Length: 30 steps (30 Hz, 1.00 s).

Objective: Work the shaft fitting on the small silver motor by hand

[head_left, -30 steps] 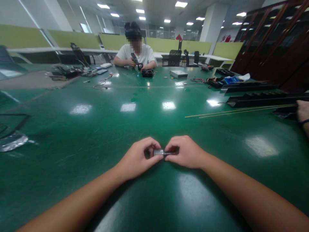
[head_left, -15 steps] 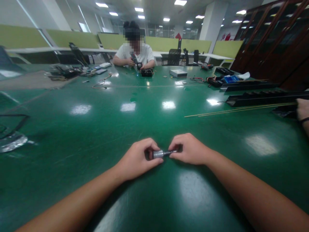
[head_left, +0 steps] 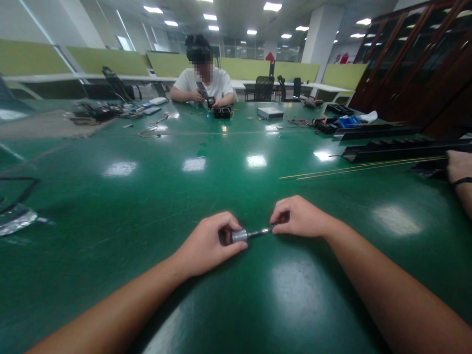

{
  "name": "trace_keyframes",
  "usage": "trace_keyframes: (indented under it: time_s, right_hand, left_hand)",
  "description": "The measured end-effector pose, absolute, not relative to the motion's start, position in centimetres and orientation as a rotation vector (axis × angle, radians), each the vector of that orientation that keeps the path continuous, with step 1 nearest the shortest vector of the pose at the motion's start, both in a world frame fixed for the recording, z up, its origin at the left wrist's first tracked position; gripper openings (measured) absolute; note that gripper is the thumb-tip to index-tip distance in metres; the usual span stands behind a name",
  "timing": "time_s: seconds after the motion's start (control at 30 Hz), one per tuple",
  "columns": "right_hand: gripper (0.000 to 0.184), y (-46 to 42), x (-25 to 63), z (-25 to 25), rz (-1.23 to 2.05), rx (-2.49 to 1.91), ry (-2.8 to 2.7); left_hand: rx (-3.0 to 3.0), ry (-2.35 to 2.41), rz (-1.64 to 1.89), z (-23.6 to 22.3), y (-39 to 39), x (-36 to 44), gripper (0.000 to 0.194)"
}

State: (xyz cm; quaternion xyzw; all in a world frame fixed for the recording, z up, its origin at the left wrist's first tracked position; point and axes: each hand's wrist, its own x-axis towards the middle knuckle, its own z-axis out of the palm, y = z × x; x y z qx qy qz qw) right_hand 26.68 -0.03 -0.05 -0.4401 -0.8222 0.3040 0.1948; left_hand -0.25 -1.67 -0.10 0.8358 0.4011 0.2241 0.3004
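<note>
My left hand [head_left: 212, 243] is closed around a short silver cylinder [head_left: 239, 236], its thumb and fingers on either side. A thin dark shaft [head_left: 254, 233] runs out of the cylinder to the right and ends in a brighter metal part. My right hand [head_left: 300, 216] pinches the far end of this shaft between thumb and fingertips. Those fingertips partly cover the end, so whether a separate small piece sits there cannot be made out. Both hands are low over the green tabletop [head_left: 221, 191].
Across the table, a person in a white shirt [head_left: 221, 81] handles a dark tool above a black box [head_left: 222, 112]. At right are thin brass-coloured rods [head_left: 332, 172], black channels [head_left: 387, 150] and another person's hand [head_left: 459, 166]. Scattered parts [head_left: 96, 112] lie far left; a silver box [head_left: 270, 113] stands behind.
My right hand has slid right and slightly away from me, along the shaft, so more of it shows. My left hand still holds the cylinder in nearly the same place.
</note>
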Motion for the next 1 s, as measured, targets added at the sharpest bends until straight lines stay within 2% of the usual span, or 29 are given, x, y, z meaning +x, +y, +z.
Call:
trace_keyframes:
  time_s: [0.37, 0.67, 1.0]
  right_hand:
    - [0.015, 0.0, 26.5, 0.1, 0.943, -1.191, -2.334]
    - [0.011, -1.1, 24.0, -0.1, 0.831, -1.099, -2.378]
    - [0.009, -1.6, 21.5, -1.3, 0.549, -0.926, -2.369]
  left_hand:
    - [2.222, 1.053, 0.606, -0.2, -1.6, -0.3, 0.018]
    - [2.240, 1.043, 0.633, -0.5, -1.6, -0.3, 0.015]
    - [2.238, 0.891, 0.673, 0.1, -1.5, -0.4, 0.013]
